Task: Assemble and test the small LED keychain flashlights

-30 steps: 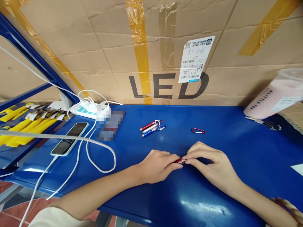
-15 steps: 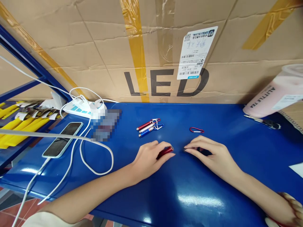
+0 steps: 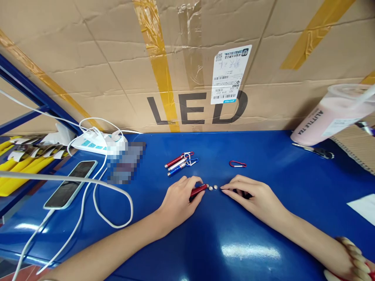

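Observation:
My left hand (image 3: 181, 197) is closed around a red metal penlight tube (image 3: 199, 190), its end pointing right. Just off that end, small silver button cells (image 3: 215, 187) lie on the blue table (image 3: 205, 242). To their right, my right hand (image 3: 252, 191) has thumb and index finger pinched together close to the table, with the other fingers curled. Whatever is at those fingertips is too small to make out. Beyond the left hand lie a red, a silver and a blue penlight (image 3: 176, 168) with carabiner clips. A loose red carabiner (image 3: 237, 164) rests beyond the right hand.
A large cardboard box (image 3: 123, 70) stands along the back. On the left are a phone (image 3: 70, 185), white cables (image 3: 131, 203) and a power strip (image 3: 84, 143). At right are a pink drink cup (image 3: 319, 121), keys (image 3: 316, 151) and white paper (image 3: 363, 207).
Silver button cells now show on the table between my hands, by the tube's end. More of the red tube is visible in my left hand. The camera view has shifted slightly.

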A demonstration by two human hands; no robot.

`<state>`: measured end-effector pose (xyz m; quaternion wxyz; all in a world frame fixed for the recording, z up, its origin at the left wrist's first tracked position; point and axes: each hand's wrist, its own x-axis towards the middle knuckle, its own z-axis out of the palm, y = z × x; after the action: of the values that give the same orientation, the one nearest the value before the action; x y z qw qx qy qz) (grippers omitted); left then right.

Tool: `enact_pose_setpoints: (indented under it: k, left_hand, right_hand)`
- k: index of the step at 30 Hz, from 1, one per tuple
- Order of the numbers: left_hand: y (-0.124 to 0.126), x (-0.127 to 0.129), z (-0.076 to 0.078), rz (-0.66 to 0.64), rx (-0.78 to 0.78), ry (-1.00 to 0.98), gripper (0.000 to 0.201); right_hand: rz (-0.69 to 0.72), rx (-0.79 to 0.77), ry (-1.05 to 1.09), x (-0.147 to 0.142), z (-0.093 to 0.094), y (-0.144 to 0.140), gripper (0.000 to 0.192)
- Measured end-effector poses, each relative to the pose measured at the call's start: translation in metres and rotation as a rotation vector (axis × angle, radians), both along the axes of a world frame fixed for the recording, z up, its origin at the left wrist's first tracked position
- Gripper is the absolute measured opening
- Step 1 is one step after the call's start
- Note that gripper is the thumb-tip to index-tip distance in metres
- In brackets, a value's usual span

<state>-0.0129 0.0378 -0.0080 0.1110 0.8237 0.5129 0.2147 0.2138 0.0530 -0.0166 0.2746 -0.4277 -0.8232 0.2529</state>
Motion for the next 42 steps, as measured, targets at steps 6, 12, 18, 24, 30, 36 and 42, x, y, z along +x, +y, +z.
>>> enact_pose_setpoints:
  k: [6, 12, 18, 24, 30, 36, 42]
  left_hand:
    - [-0.001, -0.001, 0.0, -0.002, -0.024, -0.083, 0.008]
    - [0.0, -0.002, 0.001, -0.012, -0.008, -0.08, 0.014]
    - [0.0, -0.002, 0.001, -0.015, -0.027, -0.14, 0.019]
    - [-0.002, -0.002, -0.001, -0.034, 0.017, -0.231, 0.017]
    - [-0.002, -0.001, 0.003, -0.126, -0.016, -0.251, 0.017]
    - [-0.001, -0.003, 0.002, -0.123, 0.066, -0.214, 0.017]
    - [-0.003, -0.003, 0.001, -0.132, 0.112, -0.19, 0.017]
  right_hand:
    - [-0.037, -0.005, 0.019, -0.001, -0.002, -0.001, 0.023]
    - [-0.093, 0.018, 0.027, -0.002, 0.001, -0.002, 0.021]
    - [-0.132, 0.035, 0.025, -0.003, 0.003, -0.001, 0.018]
    - [-0.231, 0.305, -0.113, 0.002, -0.003, 0.004, 0.024]
    - [-0.236, 0.368, -0.284, 0.005, -0.015, 0.005, 0.039]
    - [-0.151, 0.283, -0.205, 0.0, -0.005, 0.001, 0.037]
    - [-0.149, 0.243, -0.11, 0.0, 0.003, -0.003, 0.035]
